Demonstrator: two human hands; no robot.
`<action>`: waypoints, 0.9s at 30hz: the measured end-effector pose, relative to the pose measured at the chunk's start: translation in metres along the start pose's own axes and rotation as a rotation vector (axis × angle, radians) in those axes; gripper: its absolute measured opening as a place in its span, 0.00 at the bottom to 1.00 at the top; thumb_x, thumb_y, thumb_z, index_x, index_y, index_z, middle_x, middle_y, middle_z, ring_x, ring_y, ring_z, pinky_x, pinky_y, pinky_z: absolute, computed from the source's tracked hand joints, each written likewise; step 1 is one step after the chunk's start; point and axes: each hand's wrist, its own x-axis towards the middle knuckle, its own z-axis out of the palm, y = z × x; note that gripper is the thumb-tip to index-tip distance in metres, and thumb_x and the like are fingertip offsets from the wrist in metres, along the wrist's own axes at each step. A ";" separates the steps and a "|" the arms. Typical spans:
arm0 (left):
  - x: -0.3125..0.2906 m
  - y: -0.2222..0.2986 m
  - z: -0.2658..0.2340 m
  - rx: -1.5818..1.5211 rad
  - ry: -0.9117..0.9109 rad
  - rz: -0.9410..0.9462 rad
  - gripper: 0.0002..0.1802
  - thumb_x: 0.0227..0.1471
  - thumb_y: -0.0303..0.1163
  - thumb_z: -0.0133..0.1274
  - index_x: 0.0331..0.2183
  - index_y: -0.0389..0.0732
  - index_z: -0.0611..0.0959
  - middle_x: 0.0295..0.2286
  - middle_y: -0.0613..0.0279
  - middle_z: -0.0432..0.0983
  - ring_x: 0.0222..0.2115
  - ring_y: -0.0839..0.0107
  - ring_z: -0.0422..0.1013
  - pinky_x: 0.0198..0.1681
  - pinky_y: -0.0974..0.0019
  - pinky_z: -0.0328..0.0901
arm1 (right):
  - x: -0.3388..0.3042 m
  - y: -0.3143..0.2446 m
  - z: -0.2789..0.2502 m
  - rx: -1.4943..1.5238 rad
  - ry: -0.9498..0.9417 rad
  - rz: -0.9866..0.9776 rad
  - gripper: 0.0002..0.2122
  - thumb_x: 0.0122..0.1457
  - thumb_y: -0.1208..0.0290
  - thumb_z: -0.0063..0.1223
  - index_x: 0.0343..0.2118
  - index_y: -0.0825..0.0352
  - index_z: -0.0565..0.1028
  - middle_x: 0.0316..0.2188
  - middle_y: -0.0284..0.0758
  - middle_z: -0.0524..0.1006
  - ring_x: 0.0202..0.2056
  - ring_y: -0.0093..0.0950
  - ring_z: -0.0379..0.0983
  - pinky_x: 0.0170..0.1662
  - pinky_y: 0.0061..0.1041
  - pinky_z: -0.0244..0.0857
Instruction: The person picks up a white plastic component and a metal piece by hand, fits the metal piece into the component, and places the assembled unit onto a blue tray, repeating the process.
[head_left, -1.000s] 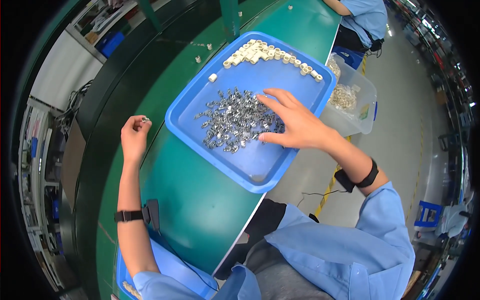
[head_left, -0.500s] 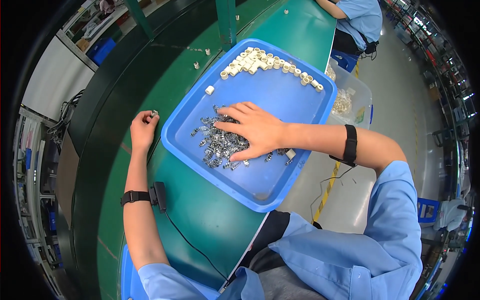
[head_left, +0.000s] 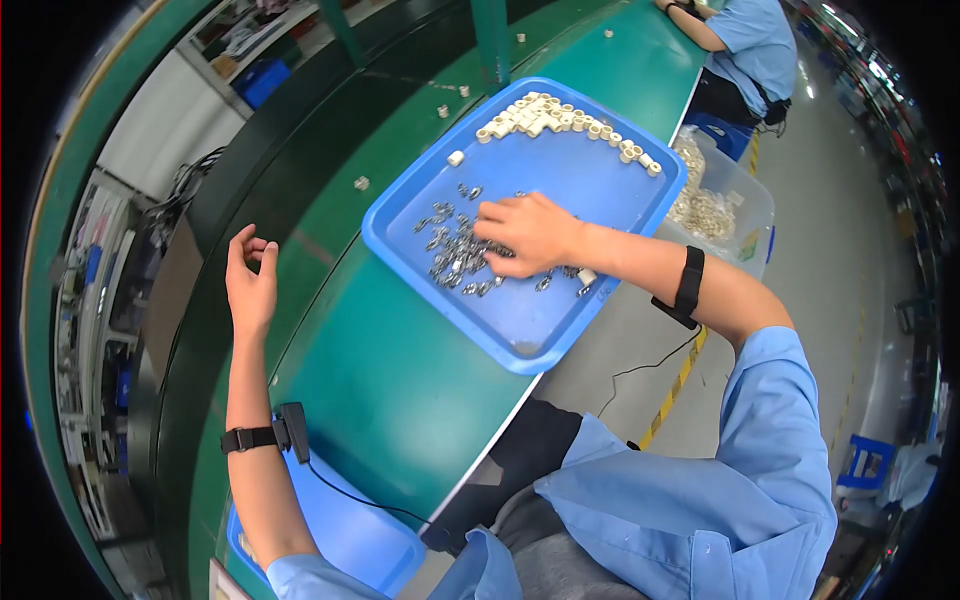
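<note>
My left hand (head_left: 251,280) is held over the green belt to the left of the tray, fingers loosely bent and apart, with nothing in it. A small white-and-silver part (head_left: 361,183) lies on the belt beyond it, near the tray's left rim. Inside the blue tray (head_left: 455,318), my right hand (head_left: 530,235) reaches down onto a pile of small shiny metal parts (head_left: 455,248). Its fingers curl into the pile; the fingertips partly hide what they grip. Short cream-coloured ceramic tubes (head_left: 540,115) are heaped along the tray's far side, and one tube (head_left: 456,158) lies apart.
Several small parts (head_left: 443,111) stand along the green belt. A clear bin (head_left: 745,215) with bags of cream pieces is right of the tray. A blue bin (head_left: 350,520) sits by my left elbow. Another person (head_left: 750,50) sits at the far right. A cable (head_left: 365,490) trails from my left wrist.
My left hand has let go of a small part, now on the belt, and drawn back toward me. My right hand's spread fingers have curled into the metal pile. The view has shifted.
</note>
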 end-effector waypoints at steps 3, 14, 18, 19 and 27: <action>-0.047 0.026 -0.058 0.066 -0.010 0.008 0.22 0.62 0.33 0.58 0.55 0.34 0.78 0.37 0.63 0.78 0.40 0.73 0.72 0.49 0.67 0.68 | 0.002 0.009 -0.004 0.134 0.089 0.013 0.09 0.51 0.64 0.59 0.31 0.63 0.75 0.30 0.38 0.77 0.30 0.42 0.78 0.32 0.43 0.71; -0.260 0.104 -0.225 0.354 0.098 -0.119 0.14 0.63 0.33 0.56 0.44 0.32 0.84 0.34 0.60 0.82 0.38 0.72 0.76 0.47 0.67 0.69 | 0.060 -0.009 -0.022 0.343 0.270 0.108 0.12 0.49 0.63 0.62 0.30 0.67 0.79 0.23 0.41 0.80 0.25 0.33 0.76 0.33 0.34 0.70; -0.361 0.077 -0.301 0.366 0.169 -0.332 0.13 0.64 0.33 0.56 0.44 0.33 0.83 0.33 0.62 0.80 0.37 0.74 0.74 0.46 0.67 0.69 | 0.095 -0.095 -0.014 0.434 0.195 0.018 0.12 0.50 0.62 0.61 0.30 0.67 0.78 0.24 0.41 0.80 0.27 0.34 0.79 0.33 0.36 0.71; -0.388 0.067 -0.317 0.345 0.179 -0.397 0.13 0.65 0.33 0.56 0.44 0.33 0.83 0.33 0.63 0.79 0.37 0.74 0.74 0.46 0.67 0.69 | 0.103 -0.121 -0.006 0.449 0.165 -0.039 0.12 0.51 0.61 0.61 0.29 0.67 0.78 0.23 0.41 0.80 0.27 0.35 0.79 0.33 0.37 0.72; -0.540 0.031 -0.303 0.525 0.289 -0.523 0.11 0.60 0.29 0.56 0.42 0.33 0.84 0.33 0.55 0.82 0.35 0.66 0.78 0.43 0.64 0.71 | 0.084 -0.226 0.086 0.286 0.012 -0.013 0.16 0.56 0.53 0.58 0.35 0.62 0.80 0.36 0.41 0.82 0.39 0.43 0.79 0.44 0.42 0.71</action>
